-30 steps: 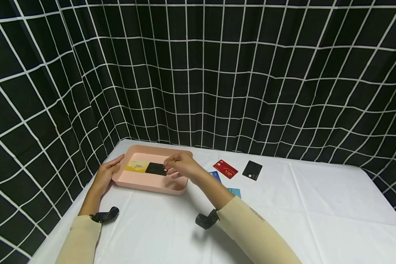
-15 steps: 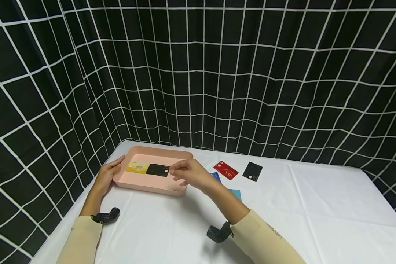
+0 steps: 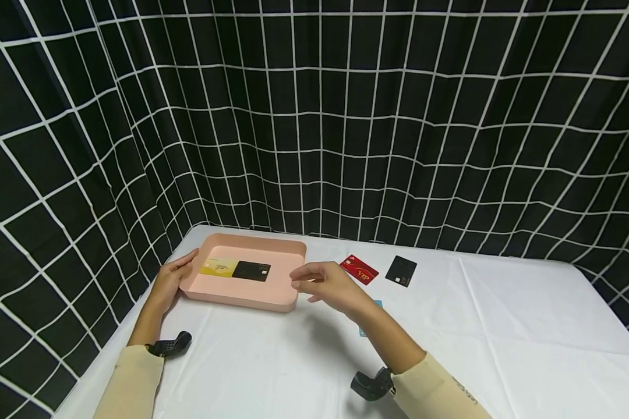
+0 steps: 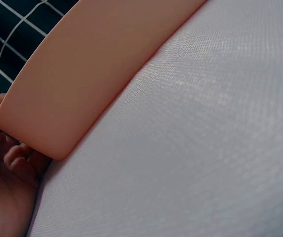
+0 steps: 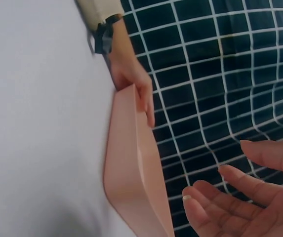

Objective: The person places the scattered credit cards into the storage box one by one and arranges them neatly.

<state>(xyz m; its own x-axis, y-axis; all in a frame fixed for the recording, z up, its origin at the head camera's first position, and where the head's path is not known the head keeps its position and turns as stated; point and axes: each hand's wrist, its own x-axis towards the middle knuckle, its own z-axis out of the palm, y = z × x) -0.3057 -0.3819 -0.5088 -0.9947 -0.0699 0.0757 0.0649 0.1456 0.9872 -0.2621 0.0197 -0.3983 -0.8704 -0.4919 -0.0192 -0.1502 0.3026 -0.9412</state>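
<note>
My left hand [image 3: 166, 283] grips the left end of a pink tray [image 3: 251, 240], its thumb over the rim. In the left wrist view, curled fingers show beside and below the tray's corner. Two bank cards lie side by side on the tray floor: a yellow-and-white card [image 3: 217, 267] and, touching or nearly touching it, a black card [image 3: 251, 271]. Just off the tray's right end hovers my right hand [image 3: 335, 285], fingers loosely bent and apart, with nothing between them. The right wrist view shows its thumb and fingertips separated.
On the white cloth [image 3: 251, 361] right of the tray lie a red VIP card [image 3: 359, 269] and another black card [image 3: 400, 271]. A light blue card [image 3: 379, 304] is mostly hidden behind my right forearm. A black curtain with a white grid [image 3: 325, 145] stands behind.
My right hand has let go of the black card on the tray floor and moved right, out past the tray's right end. It now covers the dark blue card. My left hand stays on the tray.
</note>
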